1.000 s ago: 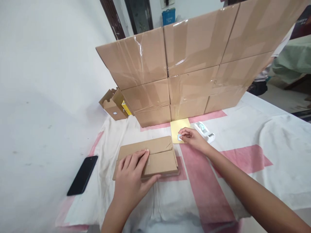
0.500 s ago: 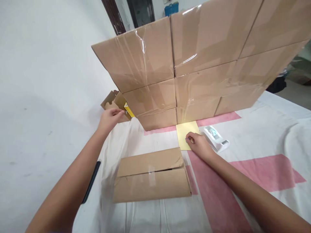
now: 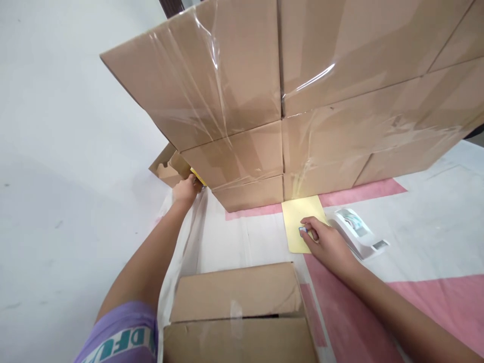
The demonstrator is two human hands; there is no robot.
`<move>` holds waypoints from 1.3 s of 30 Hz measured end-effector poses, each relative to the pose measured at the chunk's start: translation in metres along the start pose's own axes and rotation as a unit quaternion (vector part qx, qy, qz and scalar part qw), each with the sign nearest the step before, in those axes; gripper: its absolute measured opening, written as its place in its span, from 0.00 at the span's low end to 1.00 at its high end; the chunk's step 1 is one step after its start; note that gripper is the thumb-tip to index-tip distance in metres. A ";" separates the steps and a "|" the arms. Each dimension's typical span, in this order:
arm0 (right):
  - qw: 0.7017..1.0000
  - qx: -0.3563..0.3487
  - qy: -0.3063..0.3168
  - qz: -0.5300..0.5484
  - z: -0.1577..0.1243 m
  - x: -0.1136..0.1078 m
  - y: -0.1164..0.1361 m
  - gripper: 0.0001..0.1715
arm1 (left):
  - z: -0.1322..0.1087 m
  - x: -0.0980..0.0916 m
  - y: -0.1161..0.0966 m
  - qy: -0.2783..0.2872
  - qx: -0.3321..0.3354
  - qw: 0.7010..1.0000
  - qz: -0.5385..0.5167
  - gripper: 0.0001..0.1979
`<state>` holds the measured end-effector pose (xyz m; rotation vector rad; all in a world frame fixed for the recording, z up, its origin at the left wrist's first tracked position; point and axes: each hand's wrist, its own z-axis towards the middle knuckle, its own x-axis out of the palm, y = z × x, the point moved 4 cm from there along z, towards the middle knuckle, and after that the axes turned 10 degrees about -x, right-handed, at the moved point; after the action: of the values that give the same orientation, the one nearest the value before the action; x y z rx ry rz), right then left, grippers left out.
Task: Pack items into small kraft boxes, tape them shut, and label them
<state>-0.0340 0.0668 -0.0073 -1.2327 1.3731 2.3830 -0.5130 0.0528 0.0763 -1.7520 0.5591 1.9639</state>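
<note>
My left hand (image 3: pixel 186 189) reaches far to the back left and closes on a yellow item (image 3: pixel 198 176) at the small open cardboard box (image 3: pixel 165 167), beside the stack of boxes. My right hand (image 3: pixel 325 242) rests on a yellow sheet (image 3: pixel 298 217), its fingertips pinching a small blue-and-white sticker (image 3: pixel 303 230). A white tape dispenser (image 3: pixel 357 233) lies just right of that hand. A flat brown box (image 3: pixel 238 312) with a taped seam sits close in front of me.
A wall of large brown boxes (image 3: pixel 302 91) wrapped in clear film stands across the back of the table. The white and pink cloth (image 3: pixel 423 237) covers the tabletop. A white wall (image 3: pixel 56 151) rises on the left.
My left hand left the flat box, reached to the small open box at the back left and went further in. The view leaned forward. The right hand stayed on the yellow sheet.
</note>
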 end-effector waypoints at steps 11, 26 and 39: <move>1.000 -0.016 -0.001 -0.008 0.000 -0.003 0.004 0.16 | 0.002 0.009 0.010 -0.028 -0.017 0.999 0.020 0.23; 1.000 -0.005 0.002 0.014 0.001 -0.003 0.004 0.16 | 0.004 -0.002 0.002 0.000 0.036 0.995 0.093 0.18; 0.999 -0.010 -0.018 0.032 0.002 -0.005 0.006 0.13 | -0.005 -0.020 -0.003 0.013 0.061 0.993 0.099 0.19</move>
<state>-0.0348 0.0662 0.0007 -1.1632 1.4013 2.4549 -0.5051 0.0513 0.0955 -1.7040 0.8735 1.9928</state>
